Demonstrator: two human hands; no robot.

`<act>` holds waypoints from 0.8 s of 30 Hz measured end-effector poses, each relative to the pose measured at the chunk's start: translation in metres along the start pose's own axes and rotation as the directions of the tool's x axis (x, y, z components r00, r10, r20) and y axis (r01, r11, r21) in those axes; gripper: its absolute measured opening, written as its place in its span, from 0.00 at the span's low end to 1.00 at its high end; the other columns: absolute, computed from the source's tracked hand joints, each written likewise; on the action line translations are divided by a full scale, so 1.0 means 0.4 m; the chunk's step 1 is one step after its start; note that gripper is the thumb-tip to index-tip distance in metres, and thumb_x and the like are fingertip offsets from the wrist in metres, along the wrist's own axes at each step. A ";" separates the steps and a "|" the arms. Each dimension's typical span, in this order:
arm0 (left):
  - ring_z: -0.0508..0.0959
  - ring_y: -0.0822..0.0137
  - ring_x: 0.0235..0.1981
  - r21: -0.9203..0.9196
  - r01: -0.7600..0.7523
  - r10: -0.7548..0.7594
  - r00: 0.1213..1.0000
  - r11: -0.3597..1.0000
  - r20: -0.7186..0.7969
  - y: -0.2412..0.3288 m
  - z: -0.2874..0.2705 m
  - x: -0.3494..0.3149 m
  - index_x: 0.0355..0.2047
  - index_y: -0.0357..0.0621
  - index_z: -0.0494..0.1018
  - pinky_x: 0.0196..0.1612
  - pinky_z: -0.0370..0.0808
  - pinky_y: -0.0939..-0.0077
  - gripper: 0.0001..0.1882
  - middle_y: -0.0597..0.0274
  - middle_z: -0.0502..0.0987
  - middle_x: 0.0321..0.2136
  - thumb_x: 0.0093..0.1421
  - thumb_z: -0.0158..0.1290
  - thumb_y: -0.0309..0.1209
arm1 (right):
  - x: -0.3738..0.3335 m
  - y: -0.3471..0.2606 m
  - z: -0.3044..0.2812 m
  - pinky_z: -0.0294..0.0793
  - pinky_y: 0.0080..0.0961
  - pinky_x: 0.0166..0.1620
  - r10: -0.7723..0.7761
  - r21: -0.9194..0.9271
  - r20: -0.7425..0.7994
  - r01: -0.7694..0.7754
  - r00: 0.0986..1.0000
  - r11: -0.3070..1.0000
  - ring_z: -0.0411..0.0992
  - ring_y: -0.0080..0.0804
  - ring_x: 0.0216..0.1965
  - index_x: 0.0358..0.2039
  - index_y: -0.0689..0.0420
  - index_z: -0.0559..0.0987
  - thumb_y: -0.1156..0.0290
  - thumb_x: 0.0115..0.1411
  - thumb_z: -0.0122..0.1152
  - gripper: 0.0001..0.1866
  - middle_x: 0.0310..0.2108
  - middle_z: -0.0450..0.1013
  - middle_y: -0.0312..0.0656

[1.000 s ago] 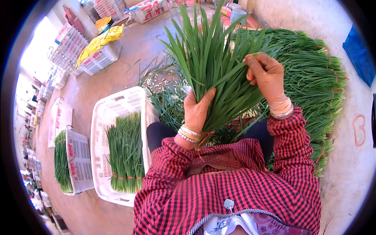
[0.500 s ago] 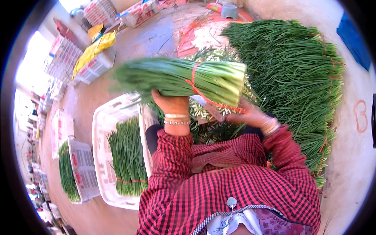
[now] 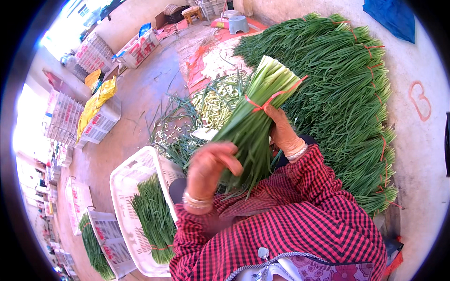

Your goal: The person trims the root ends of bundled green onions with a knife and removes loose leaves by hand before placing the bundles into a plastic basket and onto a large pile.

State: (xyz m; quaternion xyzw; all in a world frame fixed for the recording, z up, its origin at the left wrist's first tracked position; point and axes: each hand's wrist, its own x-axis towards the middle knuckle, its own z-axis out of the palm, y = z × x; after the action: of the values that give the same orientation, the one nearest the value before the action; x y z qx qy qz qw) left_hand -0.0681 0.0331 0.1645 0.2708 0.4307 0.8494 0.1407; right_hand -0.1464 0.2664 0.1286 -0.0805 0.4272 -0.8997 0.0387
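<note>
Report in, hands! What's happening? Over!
Right hand gripping bunch, red band around it. Left hand blurred by its leaves, touch unclear. Big crate close at left.

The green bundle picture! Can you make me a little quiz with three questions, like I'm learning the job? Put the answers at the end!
1. Pick one: what colour is the tie around the held green bundle?
A) blue
B) orange-red
C) white

2. True or false: the open white basket stands on the person's right side.

3. Which of the person's hands grips the bundle?

Key:
1. B
2. False; the open white basket is on the left.
3. The right hand.
</note>
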 end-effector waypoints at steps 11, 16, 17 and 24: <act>0.76 0.66 0.48 0.199 0.312 -0.251 0.926 0.929 -0.282 -0.123 0.006 0.014 0.61 0.38 0.64 0.53 0.73 0.69 0.39 0.62 0.75 0.50 0.50 0.67 0.30 | -0.053 -0.012 0.118 0.71 0.26 0.53 0.146 -0.200 0.208 -0.104 0.967 0.974 0.71 0.27 0.50 0.59 0.62 0.68 0.54 0.62 0.64 0.32 0.50 0.73 0.41; 0.77 0.69 0.43 0.113 0.237 -0.163 0.879 0.965 -0.448 -0.138 -0.003 0.009 0.54 0.38 0.70 0.49 0.75 0.71 0.28 0.63 0.78 0.45 0.52 0.62 0.24 | 0.021 -0.064 0.110 0.69 0.33 0.58 -0.232 -0.767 0.238 0.329 0.943 0.551 0.71 0.36 0.53 0.60 0.63 0.67 0.56 0.59 0.69 0.36 0.52 0.73 0.48; 0.78 0.69 0.43 0.148 0.216 -0.121 0.870 0.965 -0.478 -0.135 -0.010 0.005 0.53 0.39 0.70 0.49 0.75 0.71 0.27 0.63 0.78 0.45 0.52 0.62 0.23 | 0.032 -0.094 0.129 0.74 0.26 0.49 -0.369 -0.749 0.218 0.397 0.903 0.530 0.74 0.27 0.44 0.54 0.60 0.73 0.63 0.60 0.68 0.26 0.44 0.76 0.41; 0.77 0.68 0.48 0.214 0.194 -0.055 0.850 0.957 -0.524 -0.144 -0.044 -0.004 0.57 0.38 0.65 0.54 0.73 0.70 0.35 0.60 0.76 0.49 0.48 0.67 0.21 | 0.029 -0.170 0.224 0.71 0.15 0.34 -0.165 -0.584 0.324 0.333 0.932 0.740 0.69 0.14 0.29 0.49 0.57 0.76 0.73 0.61 0.65 0.16 0.29 0.73 0.30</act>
State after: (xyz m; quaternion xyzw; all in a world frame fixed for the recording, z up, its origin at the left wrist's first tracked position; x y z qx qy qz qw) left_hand -0.0767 0.0549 0.1089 0.0224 0.5764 0.8159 0.0395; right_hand -0.1421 0.2396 0.2384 -0.2585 0.6798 -0.6838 -0.0584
